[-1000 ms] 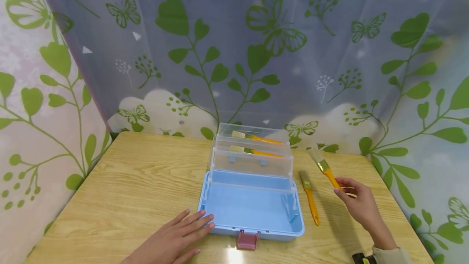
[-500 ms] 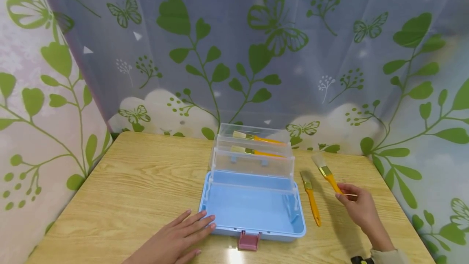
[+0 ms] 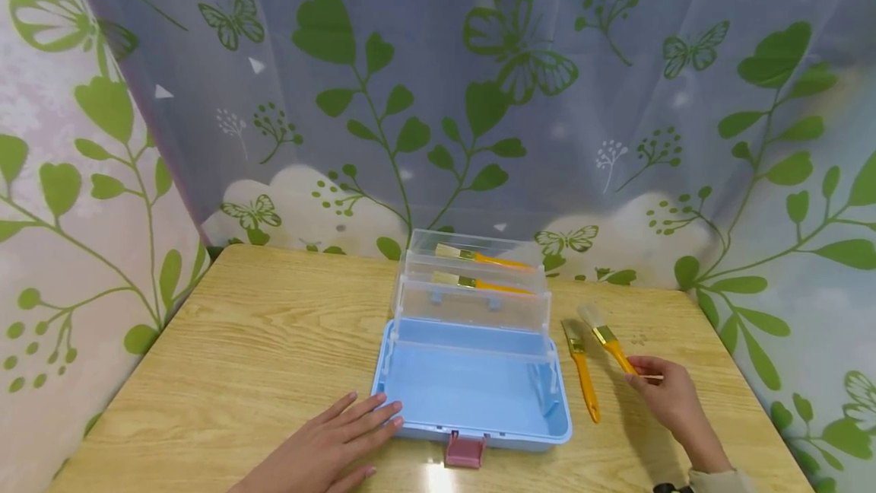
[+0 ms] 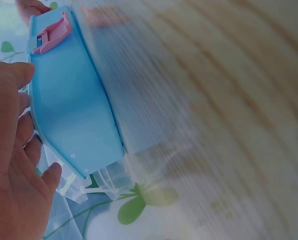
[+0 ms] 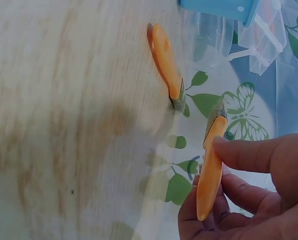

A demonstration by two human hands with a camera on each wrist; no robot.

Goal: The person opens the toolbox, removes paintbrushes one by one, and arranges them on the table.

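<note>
A light blue box (image 3: 472, 394) stands with its clear tiers raised; one brush (image 3: 506, 262) lies in the upper tier and another brush (image 3: 499, 287) in the lower one. My left hand (image 3: 325, 443) touches the box's front left corner, fingers straight. My right hand (image 3: 667, 398) pinches the orange handle of a brush (image 3: 612, 345), bristles pointing away to the upper left; the right wrist view shows this held brush (image 5: 211, 172) between thumb and fingers. Between box and right hand, a further brush (image 3: 583, 383) lies on the table.
A pink latch (image 3: 465, 450) hangs at the box's front. The wood-patterned table (image 3: 274, 310) extends to either side of the box. Behind it hangs a curtain (image 3: 438, 97) with green leaves and butterflies, and similar patterned sheets stand at left and right.
The brush in my right hand has come down closer to the table beside the lying brush. My left hand has stayed at the box corner.
</note>
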